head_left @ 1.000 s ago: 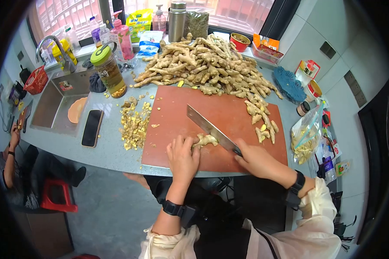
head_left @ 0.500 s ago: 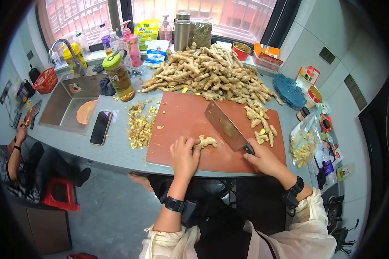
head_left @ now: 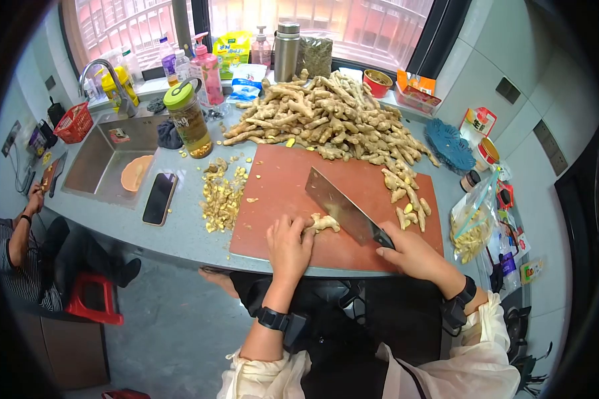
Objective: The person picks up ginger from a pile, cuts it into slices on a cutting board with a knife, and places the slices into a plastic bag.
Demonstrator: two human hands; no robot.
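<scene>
My left hand (head_left: 289, 245) presses a knobbly piece of ginger (head_left: 324, 223) onto the red-brown cutting board (head_left: 286, 179) near its front edge. A cleaver (head_left: 339, 206) is gripped by my right hand (head_left: 411, 251), blade slanting up and to the left, its edge resting just right of the ginger piece. A large heap of raw ginger roots (head_left: 329, 116) lies behind the board. Several smaller ginger pieces (head_left: 406, 196) sit on the board's right side. Cut scraps (head_left: 221, 196) are piled on the counter left of the board.
A black phone (head_left: 159, 199) lies left of the scraps, by the sink (head_left: 106, 163) holding an orange bowl (head_left: 133, 174). A green-lidded jar (head_left: 189, 121), bottles and a steel flask (head_left: 286, 42) stand behind. A plastic bag of pieces (head_left: 471, 226) lies at right. Another person sits at lower left (head_left: 20, 253).
The cleaver first lay across the ginger, then lifted clear and now comes back down beside the piece. My left hand has stayed on the ginger. The view shifted slightly.
</scene>
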